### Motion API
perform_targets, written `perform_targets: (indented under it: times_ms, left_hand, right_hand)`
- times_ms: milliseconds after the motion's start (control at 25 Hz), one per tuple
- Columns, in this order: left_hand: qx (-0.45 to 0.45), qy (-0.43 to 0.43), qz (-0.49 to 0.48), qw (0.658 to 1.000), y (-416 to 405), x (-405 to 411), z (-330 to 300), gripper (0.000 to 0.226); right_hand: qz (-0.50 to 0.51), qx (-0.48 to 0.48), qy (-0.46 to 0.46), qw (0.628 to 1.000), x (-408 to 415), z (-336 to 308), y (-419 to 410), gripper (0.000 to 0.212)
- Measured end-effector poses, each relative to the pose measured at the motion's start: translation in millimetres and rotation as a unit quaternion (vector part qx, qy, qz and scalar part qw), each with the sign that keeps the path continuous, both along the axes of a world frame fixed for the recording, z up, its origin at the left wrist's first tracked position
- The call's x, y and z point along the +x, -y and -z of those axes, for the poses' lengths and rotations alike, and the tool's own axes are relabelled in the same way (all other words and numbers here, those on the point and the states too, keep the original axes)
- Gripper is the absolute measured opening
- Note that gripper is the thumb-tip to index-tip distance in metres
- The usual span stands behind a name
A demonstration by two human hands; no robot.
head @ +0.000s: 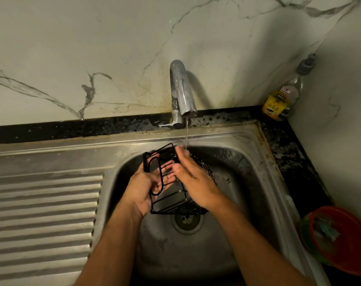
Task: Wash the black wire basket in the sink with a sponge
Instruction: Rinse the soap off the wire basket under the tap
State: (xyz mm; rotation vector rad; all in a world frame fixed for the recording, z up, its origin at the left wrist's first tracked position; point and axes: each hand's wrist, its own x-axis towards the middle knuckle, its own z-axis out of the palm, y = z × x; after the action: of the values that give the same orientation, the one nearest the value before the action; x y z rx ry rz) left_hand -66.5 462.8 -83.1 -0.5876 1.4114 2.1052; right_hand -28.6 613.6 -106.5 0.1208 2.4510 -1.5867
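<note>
Two bare arms reach in from the bottom edge, one on each side. Between them lies the round drain (187, 221) at the bottom of the steel sink (256, 174). There is open room in the bowl all around the hands, most of it near the bottom edge of the picture.

One black wire basket (175, 200) is held up over the drain, tilted on its side. It does not touch the sink walls. The left hand (143, 187) is on the basket's left side. Its fingers reach in through the wires and curl round them, so this hand grips the basket. The right hand (193, 178) lies on the basket's right side with its fingers straight and close together, pressing flat on the wires. The tips of those fingers are at the far top edge of the basket.

A thin stream of water (186, 133) falls on the right fingertips from one silver tap (180, 89) at the back rim of the sink.

To the left is the ridged draining board (43, 207). On the dark counter (287, 149) at the right sits one red bowl (340, 238), near. Far back in the corner stands one bottle (282, 100) with a yellow label, against the marble wall (92, 48).
</note>
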Motion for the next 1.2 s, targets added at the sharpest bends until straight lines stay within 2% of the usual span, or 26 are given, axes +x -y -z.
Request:
perform_targets:
  times_ms: [80, 120, 240, 320, 440, 520, 560, 720, 760, 880, 960, 1000, 1120, 1200]
  left_hand:
    - [-0.022, -0.005, -0.008, 1.000, -2.9, -5.6, -1.7, 0.057]
    - [-0.027, -0.005, -0.012, 1.000, -2.2, -9.4, -1.9, 0.052]
    - [-0.021, 0.007, -0.015, 1.000, 2.7, -13.0, -1.9, 0.043]
    - [-0.015, 0.015, -0.010, 1.000, 4.6, -9.6, 2.9, 0.037]
    - [-0.011, 0.016, -0.025, 0.999, 4.6, -9.5, 10.5, 0.029]
    - [-0.013, 0.010, -0.037, 0.999, 7.0, -9.0, 12.9, 0.027]
    - [-0.015, 0.008, -0.039, 0.999, 8.1, -8.2, 12.4, 0.024]
    - [-0.057, 0.020, -0.039, 0.997, 8.9, -3.2, 19.0, 0.023]
    - [-0.069, 0.023, -0.043, 0.996, 8.6, -2.5, 19.8, 0.025]
    - [-0.105, 0.024, -0.038, 0.993, 13.5, -5.1, 33.4, 0.030]
    - [-0.126, 0.030, -0.047, 0.991, 17.4, -2.9, 38.1, 0.030]
    - [-0.132, 0.034, -0.054, 0.989, 17.7, -0.3, 36.4, 0.029]
    - [-0.134, 0.058, -0.065, 0.987, 17.1, 5.0, 39.3, 0.030]
    - [-0.134, 0.064, -0.068, 0.987, 16.5, 8.6, 40.4, 0.030]
  right_hand:
    - [-0.033, -0.002, -0.046, 0.998, 0.9, -11.4, 12.2, 0.066]
    - [-0.030, -0.006, -0.032, 0.999, -2.2, -10.6, 10.9, 0.064]
    - [0.020, 0.011, 0.091, 0.996, -3.9, -2.9, -16.2, 0.063]
    - [0.037, 0.023, 0.115, 0.992, 2.2, -2.2, -25.4, 0.061]
    - [-0.001, -0.029, 0.011, 1.000, 7.5, -27.2, 4.6, 0.063]
    - [-0.026, 0.007, -0.038, 0.999, 8.2, -25.1, 20.5, 0.066]
    - [-0.025, 0.026, -0.033, 0.999, 6.1, -17.2, 18.8, 0.064]
    - [0.040, 0.040, 0.110, 0.992, -2.3, 1.4, -4.9, 0.063]
    - [0.029, 0.044, 0.107, 0.993, -3.1, -2.1, -2.7, 0.064]
    - [-0.040, 0.010, 0.015, 0.999, -0.5, -26.7, 23.4, 0.061]
    - [-0.068, 0.027, -0.022, 0.997, 5.8, -27.4, 29.3, 0.057]
    - [-0.063, 0.040, -0.016, 0.997, 6.0, -21.4, 25.3, 0.056]
    - [-0.018, 0.098, 0.108, 0.989, 4.4, -4.1, 3.6, 0.065]
    - [-0.016, 0.103, 0.113, 0.988, 7.7, -6.2, 1.6, 0.068]
